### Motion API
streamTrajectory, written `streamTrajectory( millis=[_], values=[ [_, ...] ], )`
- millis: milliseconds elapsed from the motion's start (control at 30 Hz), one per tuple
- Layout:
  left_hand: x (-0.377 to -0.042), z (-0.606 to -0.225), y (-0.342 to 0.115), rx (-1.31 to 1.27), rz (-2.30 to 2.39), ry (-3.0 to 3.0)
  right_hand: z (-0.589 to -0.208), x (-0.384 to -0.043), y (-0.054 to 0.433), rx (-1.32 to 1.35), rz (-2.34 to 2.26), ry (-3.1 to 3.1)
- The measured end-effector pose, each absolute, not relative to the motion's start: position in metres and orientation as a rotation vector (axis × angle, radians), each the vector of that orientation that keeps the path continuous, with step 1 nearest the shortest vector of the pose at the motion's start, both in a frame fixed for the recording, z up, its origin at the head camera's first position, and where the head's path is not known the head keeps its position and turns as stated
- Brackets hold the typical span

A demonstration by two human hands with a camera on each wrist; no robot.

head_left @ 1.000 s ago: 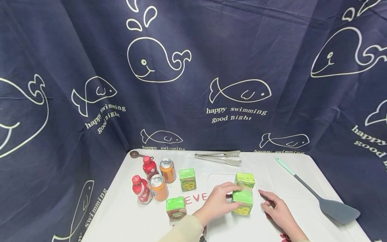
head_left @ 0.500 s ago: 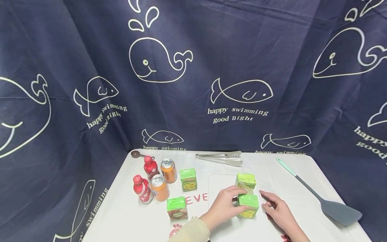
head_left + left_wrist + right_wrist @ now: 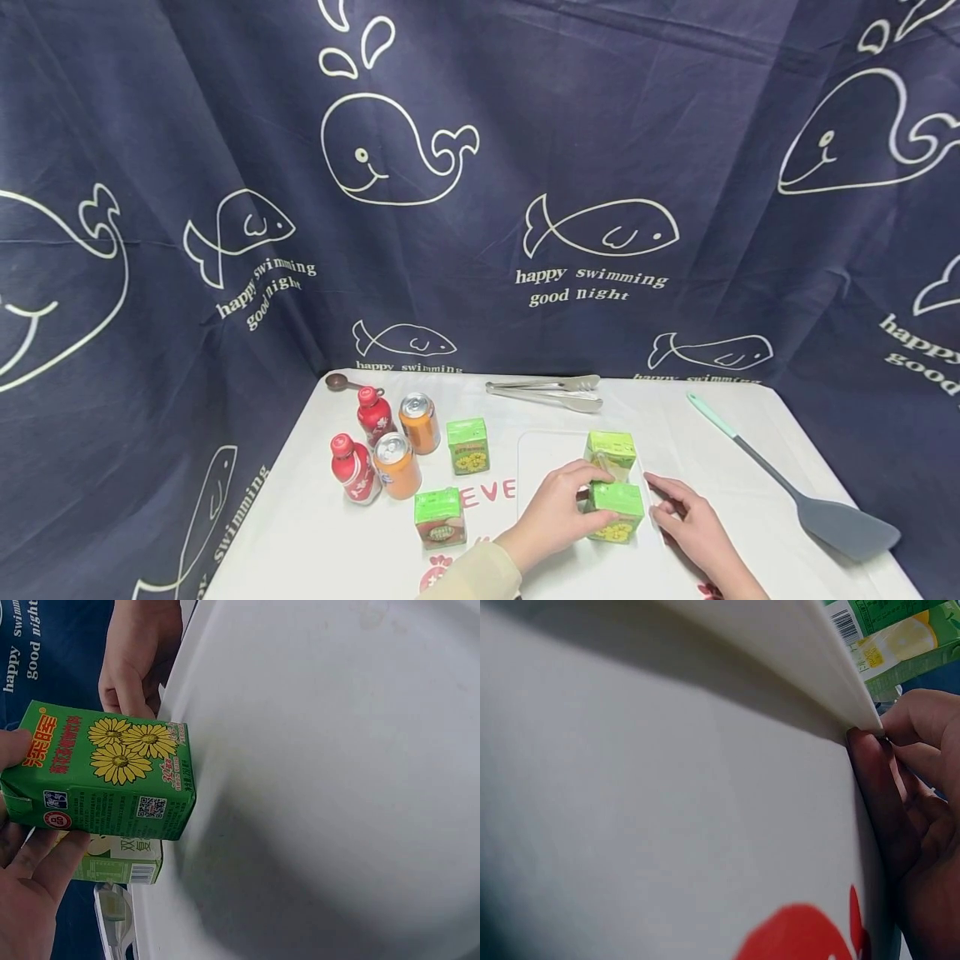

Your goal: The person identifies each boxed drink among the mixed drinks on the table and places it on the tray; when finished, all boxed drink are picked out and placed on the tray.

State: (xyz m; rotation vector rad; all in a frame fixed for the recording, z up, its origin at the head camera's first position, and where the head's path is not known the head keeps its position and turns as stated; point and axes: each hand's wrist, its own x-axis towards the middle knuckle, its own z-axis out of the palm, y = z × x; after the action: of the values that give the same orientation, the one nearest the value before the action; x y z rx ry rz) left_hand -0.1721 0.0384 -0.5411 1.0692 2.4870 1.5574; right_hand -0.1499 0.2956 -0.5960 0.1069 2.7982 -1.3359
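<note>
My left hand (image 3: 551,507) holds a green juice carton (image 3: 618,510) over the right part of a white tray (image 3: 531,467). Yellow flowers are printed on the carton's front (image 3: 120,750), and thumb and fingers lie on opposite sides of it in the left wrist view. Just behind it stands a lighter green carton (image 3: 613,448) with a lemon picture, partly covered by my fingers. At the tray's right edge, my right hand (image 3: 693,523) pinches the rim (image 3: 832,660) between thumb and fingers.
Two more green cartons (image 3: 440,517) stand left of the tray. Beyond them are two orange cans (image 3: 397,475), two red bottles (image 3: 356,475) and a brown spoon (image 3: 337,382). Metal tongs (image 3: 547,390) lie at the back, a grey spatula (image 3: 840,525) at the right.
The flower carton in my left hand has moved a little right, close in front of the lemon carton, then stays nearly still. My right hand keeps its place at the tray edge.
</note>
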Motion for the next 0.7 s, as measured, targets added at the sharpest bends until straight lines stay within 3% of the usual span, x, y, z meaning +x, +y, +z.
streamTrajectory(
  millis=[700],
  values=[
    [-0.172,-0.536,0.028,1.059,1.594,2.434,-0.597,-0.151,0.296,0.118,-1.337,2.785]
  ],
)
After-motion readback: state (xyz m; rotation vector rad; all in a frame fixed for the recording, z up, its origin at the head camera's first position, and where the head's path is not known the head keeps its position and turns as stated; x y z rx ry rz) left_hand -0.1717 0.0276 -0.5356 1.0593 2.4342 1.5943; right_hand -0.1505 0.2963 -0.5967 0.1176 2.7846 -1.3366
